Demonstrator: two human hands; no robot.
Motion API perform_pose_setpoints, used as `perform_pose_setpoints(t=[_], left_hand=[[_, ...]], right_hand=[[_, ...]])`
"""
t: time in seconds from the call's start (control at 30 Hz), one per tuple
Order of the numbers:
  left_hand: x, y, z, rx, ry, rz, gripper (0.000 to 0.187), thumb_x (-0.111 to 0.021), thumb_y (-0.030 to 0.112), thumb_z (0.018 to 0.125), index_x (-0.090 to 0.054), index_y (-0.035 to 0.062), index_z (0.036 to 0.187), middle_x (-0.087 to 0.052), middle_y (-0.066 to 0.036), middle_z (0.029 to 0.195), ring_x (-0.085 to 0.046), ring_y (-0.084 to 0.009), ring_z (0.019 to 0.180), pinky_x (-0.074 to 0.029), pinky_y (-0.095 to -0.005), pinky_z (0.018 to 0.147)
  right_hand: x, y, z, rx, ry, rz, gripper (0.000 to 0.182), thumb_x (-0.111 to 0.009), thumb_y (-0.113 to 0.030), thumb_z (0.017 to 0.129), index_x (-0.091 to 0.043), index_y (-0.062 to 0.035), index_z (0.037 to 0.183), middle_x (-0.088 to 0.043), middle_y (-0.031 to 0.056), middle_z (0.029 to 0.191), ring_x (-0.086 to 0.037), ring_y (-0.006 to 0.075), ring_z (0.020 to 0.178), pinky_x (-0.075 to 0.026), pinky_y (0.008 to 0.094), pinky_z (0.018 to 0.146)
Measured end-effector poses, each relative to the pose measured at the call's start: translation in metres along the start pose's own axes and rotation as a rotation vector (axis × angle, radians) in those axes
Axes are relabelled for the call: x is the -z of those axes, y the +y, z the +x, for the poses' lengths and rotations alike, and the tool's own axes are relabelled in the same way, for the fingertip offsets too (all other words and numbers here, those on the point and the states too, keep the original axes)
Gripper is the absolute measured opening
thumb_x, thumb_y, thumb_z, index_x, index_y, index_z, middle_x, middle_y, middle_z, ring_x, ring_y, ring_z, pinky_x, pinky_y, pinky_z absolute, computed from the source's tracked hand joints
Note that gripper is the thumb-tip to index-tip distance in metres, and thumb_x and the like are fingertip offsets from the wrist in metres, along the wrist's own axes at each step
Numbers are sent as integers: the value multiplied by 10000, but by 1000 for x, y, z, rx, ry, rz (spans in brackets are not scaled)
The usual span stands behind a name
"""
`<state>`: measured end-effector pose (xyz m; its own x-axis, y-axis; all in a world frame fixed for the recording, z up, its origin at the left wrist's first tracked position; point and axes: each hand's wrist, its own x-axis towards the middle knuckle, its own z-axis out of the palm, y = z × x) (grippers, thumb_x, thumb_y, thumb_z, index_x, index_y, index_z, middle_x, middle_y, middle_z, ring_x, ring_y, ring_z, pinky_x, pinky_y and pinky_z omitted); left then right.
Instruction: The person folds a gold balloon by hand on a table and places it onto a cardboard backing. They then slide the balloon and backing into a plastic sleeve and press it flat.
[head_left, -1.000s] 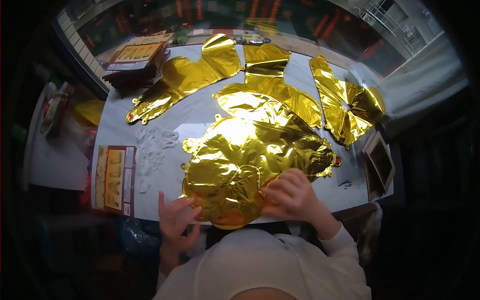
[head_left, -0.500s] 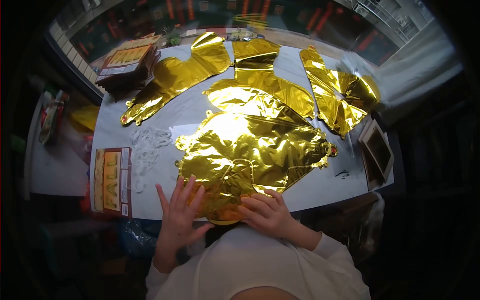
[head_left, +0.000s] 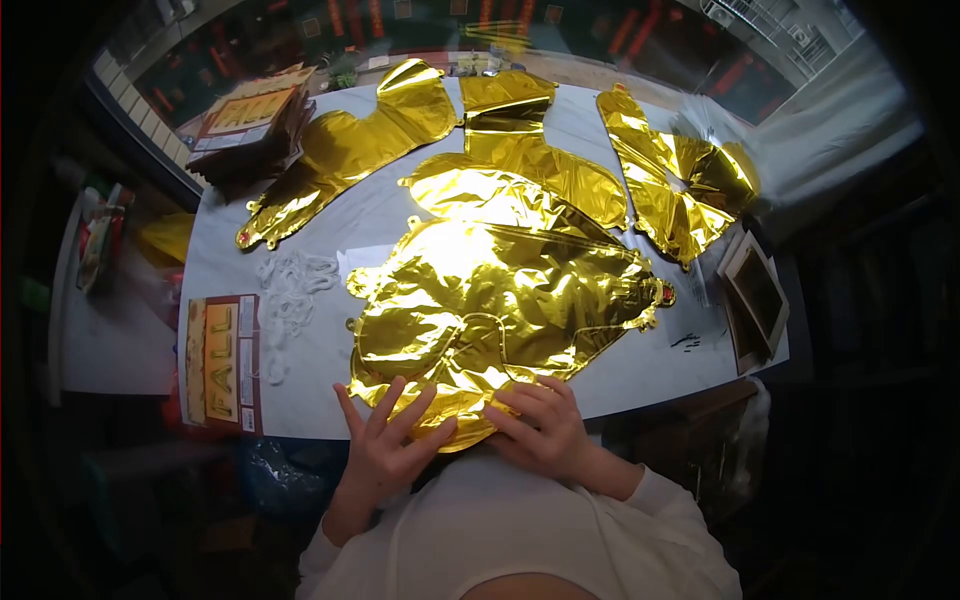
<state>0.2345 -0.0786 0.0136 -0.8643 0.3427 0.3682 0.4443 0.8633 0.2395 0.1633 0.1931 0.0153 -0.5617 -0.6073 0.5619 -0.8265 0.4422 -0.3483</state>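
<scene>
A large flat gold foil balloon (head_left: 480, 290) lies on the table, its lower edge at the front rim. My left hand (head_left: 388, 445) rests with spread fingers on the foil's lower left part. On the lower right edge, the fingers of my right hand (head_left: 545, 430) are bent over the foil, its thumb hidden beneath. More gold foil pieces lie behind: a long bent one (head_left: 350, 150) at the back left, one (head_left: 530, 150) at the back middle and one (head_left: 680, 180) at the back right.
Printed packs (head_left: 250, 125) are stacked at the back left of the white table (head_left: 640, 385). A "FALL" pack (head_left: 222, 362) lies at the front left beside tangled white cord (head_left: 293, 285). Brown frame-like pieces (head_left: 755, 300) stand at the right edge. Small dark bits (head_left: 686, 342) lie nearby.
My left hand has moved right and slightly down onto the foil's lower edge. My right hand has barely moved. The foil's lower part has shifted and creased.
</scene>
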Motion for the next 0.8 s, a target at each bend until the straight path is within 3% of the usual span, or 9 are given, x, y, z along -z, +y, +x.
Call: perform_pose_setpoints(t=[0.13,0.33,0.43,0.5,0.53,0.6,0.63,0.8], left_hand=[[11,3,10,22,43,-55,310,-811,321,884,-789,361,1190,-591,-33,1512,-461,-347,1481,0,-820,1199],[21,-7,25,-32,2,-77,374,-845,258,820,-792,331,1184,-604,-35,1491,-505,-344,1438,-17,-819,1204],[27,-14,27,-18,-77,-144,413,-829,216,833,-766,307,1231,-624,-49,1471,-565,-318,1388,-89,-805,1204],[29,-25,19,21,-118,-192,506,-747,93,802,-734,187,1299,-615,-121,1474,-584,-350,1369,-153,-759,1226],[33,-31,15,20,-127,-189,506,-747,93,802,-734,187,1299,-615,-121,1474,-584,-350,1369,-153,-759,1226],[39,-43,7,113,-108,-201,580,-686,40,766,-686,75,1345,-603,-182,1472,-594,-382,1355,-217,-703,1238],[42,-48,7,85,-76,-162,592,-666,-11,768,-660,28,1358,-599,-203,1471,-597,-401,1342,-305,-646,1225],[39,-66,9,134,-11,-181,595,-616,-114,787,-659,21,1364,-615,-210,1444,-625,-411,1298,-443,-587,1150]], right_hand=[[18,8,2,-180,-30,-3,639,-909,-212,726,-689,-148,1322,-642,79,1330,-596,312,1207,-459,485,1047],[29,26,1,-254,-36,-73,515,-827,-92,738,-696,-109,1235,-658,70,1309,-603,325,1204,-463,469,1016],[31,33,1,-266,-37,-48,448,-794,-53,742,-700,-101,1178,-675,62,1276,-626,316,1165,-469,458,992],[32,37,1,-276,-45,-23,422,-782,-41,744,-699,-97,1154,-686,59,1254,-638,310,1143,-471,454,981],[31,38,1,-274,-46,0,415,-779,-40,748,-702,-94,1153,-692,59,1229,-644,304,1128,-472,449,975],[32,41,2,-280,-46,30,409,-776,-39,752,-705,-90,1152,-699,58,1205,-650,298,1113,-473,445,969],[34,41,3,-276,-49,39,403,-775,-40,756,-707,-88,1150,-703,55,1188,-654,289,1102,-472,439,959],[40,48,11,-265,-77,59,365,-783,-55,762,-723,-93,1119,-718,38,1136,-669,257,1051,-467,416,929]])
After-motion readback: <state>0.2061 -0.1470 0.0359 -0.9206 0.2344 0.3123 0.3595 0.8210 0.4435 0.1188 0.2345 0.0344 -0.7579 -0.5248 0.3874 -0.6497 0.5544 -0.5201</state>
